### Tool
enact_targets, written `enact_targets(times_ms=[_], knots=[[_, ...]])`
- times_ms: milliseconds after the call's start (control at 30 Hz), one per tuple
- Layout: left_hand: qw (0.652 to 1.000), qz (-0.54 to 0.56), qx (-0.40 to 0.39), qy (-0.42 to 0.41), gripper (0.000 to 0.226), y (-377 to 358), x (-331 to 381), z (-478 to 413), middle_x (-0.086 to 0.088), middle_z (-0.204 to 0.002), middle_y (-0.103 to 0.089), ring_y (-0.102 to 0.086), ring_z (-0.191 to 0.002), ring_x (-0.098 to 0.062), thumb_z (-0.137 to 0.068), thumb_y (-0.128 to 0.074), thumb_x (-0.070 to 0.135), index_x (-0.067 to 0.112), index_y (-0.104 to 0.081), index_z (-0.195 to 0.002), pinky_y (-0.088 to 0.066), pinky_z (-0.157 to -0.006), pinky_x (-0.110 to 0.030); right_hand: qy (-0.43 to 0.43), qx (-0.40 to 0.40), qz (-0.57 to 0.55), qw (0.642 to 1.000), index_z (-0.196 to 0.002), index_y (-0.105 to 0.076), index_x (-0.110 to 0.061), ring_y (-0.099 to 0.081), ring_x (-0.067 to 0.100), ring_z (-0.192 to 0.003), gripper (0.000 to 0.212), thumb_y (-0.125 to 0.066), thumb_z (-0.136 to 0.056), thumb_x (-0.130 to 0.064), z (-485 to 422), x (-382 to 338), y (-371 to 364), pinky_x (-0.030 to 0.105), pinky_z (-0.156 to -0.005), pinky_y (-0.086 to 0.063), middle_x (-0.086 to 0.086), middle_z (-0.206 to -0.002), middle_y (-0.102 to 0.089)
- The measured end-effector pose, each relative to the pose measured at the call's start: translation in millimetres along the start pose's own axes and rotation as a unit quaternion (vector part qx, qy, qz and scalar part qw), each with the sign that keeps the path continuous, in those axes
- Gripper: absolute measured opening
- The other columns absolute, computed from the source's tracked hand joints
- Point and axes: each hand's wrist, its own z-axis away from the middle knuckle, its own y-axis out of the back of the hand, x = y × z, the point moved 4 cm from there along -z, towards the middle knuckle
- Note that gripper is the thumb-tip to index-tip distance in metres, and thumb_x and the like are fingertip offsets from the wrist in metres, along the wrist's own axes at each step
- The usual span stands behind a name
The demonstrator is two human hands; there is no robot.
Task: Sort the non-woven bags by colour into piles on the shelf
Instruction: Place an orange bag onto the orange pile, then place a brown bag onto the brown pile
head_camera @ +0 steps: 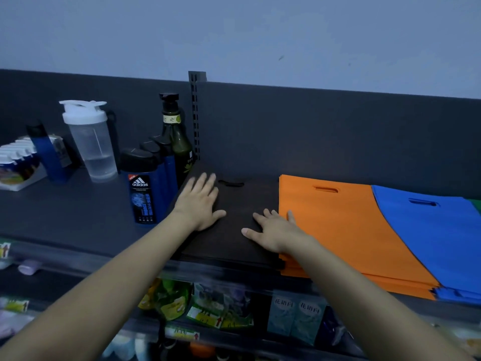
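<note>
A pile of dark brown, almost black non-woven bags (234, 204) lies flat on the dark shelf (78, 212), its cut-out handle at the far edge. My left hand (199, 204) lies flat on the pile's left part with the fingers spread. My right hand (273, 230) presses flat on the pile's right part, its outer fingers touching the edge of the orange pile (338, 225). To the right of the orange bags a blue pile (437, 238) overlaps them. A sliver of green bag (476, 204) shows at the frame's right edge.
Left of the dark pile stand blue Adidas bottles (142, 194), a dark green pump bottle (177, 142), a clear shaker (89, 142) and a blue bottle (48, 152). A slotted upright (195, 113) divides the back panel. Packaged goods hang on the shelf below (208, 306).
</note>
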Motion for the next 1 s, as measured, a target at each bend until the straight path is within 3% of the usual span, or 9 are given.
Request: enact_targets(times_ms=[133,333,467,567,700,800,1000], knots=[[0.976,0.164,-0.143,0.013,0.083,-22.1,11.0,2.7,-0.005,-0.162,0.008,0.009,-0.149,-0.021,-0.090,-0.012,0.074,0.025,0.001,-0.155,0.003,-0.120,-0.040,-0.009,0.000,0.032,0.999,-0.155,-0.011,-0.022,0.001,0.024,-0.150,0.078,-0.018,-0.093,-0.069,-3.3,-1.0,1.3,0.054,-0.114,0.015,0.008,-0.162,-0.005],[0.972,0.189,-0.140,0.018,0.086,-17.9,13.1,4.1,-0.002,-0.163,0.004,0.003,-0.150,-0.019,-0.087,-0.013,0.078,0.027,-0.001,-0.155,0.000,-0.120,-0.040,0.000,0.035,0.082,0.996,-0.154,-0.015,-0.023,0.004,0.024,-0.149,0.078,-0.012,-0.092,-0.070,2.9,3.3,4.6,0.057,-0.108,0.026,0.009,-0.161,-0.012],[0.988,0.135,-0.076,0.005,0.090,8.4,23.1,0.7,-0.004,-0.163,0.000,0.001,-0.150,-0.023,-0.085,-0.010,0.079,0.024,-0.003,-0.156,0.001,-0.121,-0.043,-0.001,0.086,0.045,0.995,-0.154,-0.010,-0.030,0.003,0.023,-0.149,0.075,-0.012,-0.091,-0.072,14.7,22.4,16.5,0.055,-0.113,0.019,0.007,-0.162,-0.008],[0.996,0.088,-0.001,-0.030,0.091,38.2,48.2,-9.6,-0.007,-0.163,-0.002,0.003,-0.150,-0.024,-0.085,-0.009,0.079,0.022,-0.007,-0.156,0.002,-0.120,-0.045,-0.044,0.127,0.018,0.991,-0.154,-0.013,-0.030,-0.006,0.026,-0.149,0.074,-0.017,-0.092,-0.070,30.0,60.2,29.1,0.052,-0.119,0.002,0.008,-0.161,-0.012],[0.991,0.104,0.024,-0.084,0.091,68.4,102.1,-21.1,-0.007,-0.163,0.000,0.005,-0.150,-0.024,-0.085,-0.010,0.078,0.022,-0.005,-0.156,0.003,-0.120,-0.044,-0.114,0.149,0.004,0.982,-0.152,-0.021,-0.025,-0.018,0.027,-0.146,0.074,-0.023,-0.092,-0.069,58.6,128.6,35.4,0.048,-0.118,-0.014,0.009,-0.159,-0.021],[0.985,0.106,0.042,-0.132,0.091,88.0,156.1,-24.3,-0.008,-0.163,0.001,0.005,-0.150,-0.024,-0.085,-0.011,0.079,0.022,-0.004,-0.156,0.003,-0.120,-0.045,-0.149,0.172,-0.008,0.974,-0.150,-0.025,-0.022,-0.025,0.027,-0.143,0.073,-0.025,-0.092,-0.068,85.2,178.9,34.3,0.048,-0.117,-0.019,0.008,-0.155,-0.030],[0.968,0.113,0.105,-0.198,0.091,147.8,287.9,-24.6,-0.007,-0.163,-0.002,0.002,-0.150,-0.023,-0.084,-0.009,0.080,0.024,-0.008,-0.156,0.003,-0.120,-0.045,-0.191,0.204,-0.003,0.960,-0.151,-0.025,-0.022,-0.026,0.025,-0.143,0.074,-0.025,-0.093,-0.067,142.8,290.7,33.8,0.044,-0.116,-0.022,0.010,-0.155,-0.029]])
